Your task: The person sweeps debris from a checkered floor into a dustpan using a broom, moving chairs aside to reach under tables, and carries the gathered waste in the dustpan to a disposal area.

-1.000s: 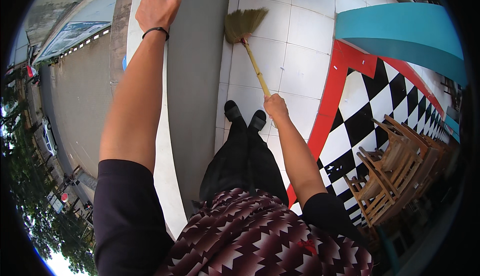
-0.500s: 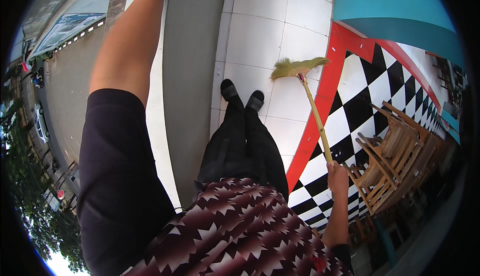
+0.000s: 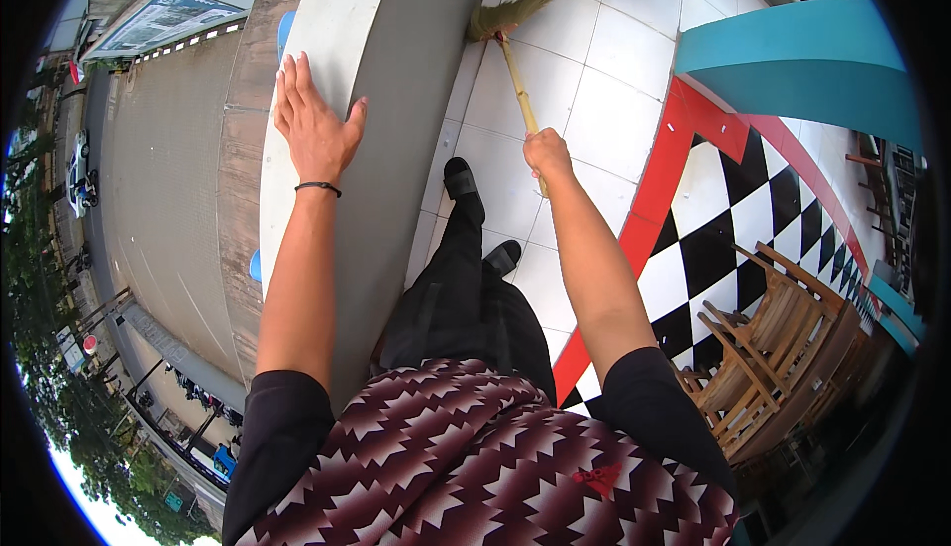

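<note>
Broom head by the foot of the low wall, right hand on the handle

Broom (image 3: 518,85) over the white tiled floor (image 3: 609,100), ahead of the feet. Bristles (image 3: 507,16) fanned, their left edge close to the wall's foot; contact with the wall unclear. Pale, jointed handle slants back toward the wearer.

Right hand (image 3: 548,155) clamped round the handle near its rear end; a short stub shows below the grip.

Left hand (image 3: 319,125) bare of any tool, back upward, over the white ledge (image 3: 371,6) of the low wall (image 3: 421,80). Fingers straight and close together, thumb apart. Cannot tell whether the palm presses on the ledge. Dark wristband (image 3: 319,187) just behind it.

Feet in dark sandals (image 3: 460,184), the left ahead of the right. Black trousers (image 3: 471,323), maroon zigzag-patterned top (image 3: 475,447).

Right of the white tiles: red border (image 3: 656,184), then black-and-white checkered floor (image 3: 705,249). Turquoise curved structure (image 3: 802,51) above these; wooden chairs (image 3: 763,348) lower right, bunched together.

Beyond the wall, left: blue objects (image 3: 286,31) along its outer side, grey paved ground (image 3: 168,209), pale car (image 3: 77,169), trees (image 3: 54,378) at the rim.
</note>
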Motion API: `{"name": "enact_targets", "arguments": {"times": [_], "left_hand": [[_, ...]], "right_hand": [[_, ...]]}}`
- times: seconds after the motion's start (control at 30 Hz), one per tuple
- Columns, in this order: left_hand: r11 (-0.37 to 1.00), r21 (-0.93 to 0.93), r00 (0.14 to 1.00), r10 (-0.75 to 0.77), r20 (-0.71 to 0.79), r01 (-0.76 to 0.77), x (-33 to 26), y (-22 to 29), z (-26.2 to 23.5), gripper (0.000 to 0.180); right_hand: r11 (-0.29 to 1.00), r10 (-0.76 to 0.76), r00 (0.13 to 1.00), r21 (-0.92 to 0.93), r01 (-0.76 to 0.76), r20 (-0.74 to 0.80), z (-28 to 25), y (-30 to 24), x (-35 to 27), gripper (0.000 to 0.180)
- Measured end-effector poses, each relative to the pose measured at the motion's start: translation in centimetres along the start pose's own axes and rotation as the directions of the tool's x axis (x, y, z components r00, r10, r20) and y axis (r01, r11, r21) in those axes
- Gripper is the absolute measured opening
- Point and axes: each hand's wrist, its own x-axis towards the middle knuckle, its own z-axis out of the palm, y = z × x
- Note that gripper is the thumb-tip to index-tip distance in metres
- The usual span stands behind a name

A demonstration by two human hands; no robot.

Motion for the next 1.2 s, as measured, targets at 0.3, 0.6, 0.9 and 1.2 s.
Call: {"name": "enact_targets", "arguments": {"times": [0.3,0.6,0.9,1.2], "left_hand": [[0.998,-0.057,0.999,-0.015,-0.046,0.012,-0.2,-0.3,0.2,0.088],[1.000,-0.011,0.999,-0.028,-0.042,0.028,-0.2,-1.1,0.8,0.089],[0.999,0.035,0.999,-0.036,-0.013,0.036,0.5,-0.2,0.1,0.086],[0.999,0.027,1.000,-0.017,-0.013,0.018,-0.2,-0.3,1.6,0.084]], "right_hand": [[0.901,0.091,0.982,-0.434,-0.011,0.165,-2.5,13.0,-10.6,0.042],[0.896,0.033,0.999,-0.444,-0.025,0.011,-10.6,27.1,-26.2,0.036],[0.971,-0.126,0.990,-0.211,0.109,-0.069,1.5,19.8,-19.5,0.038],[0.994,-0.100,0.992,0.032,0.103,-0.082,11.8,12.5,-14.9,0.039]]}}
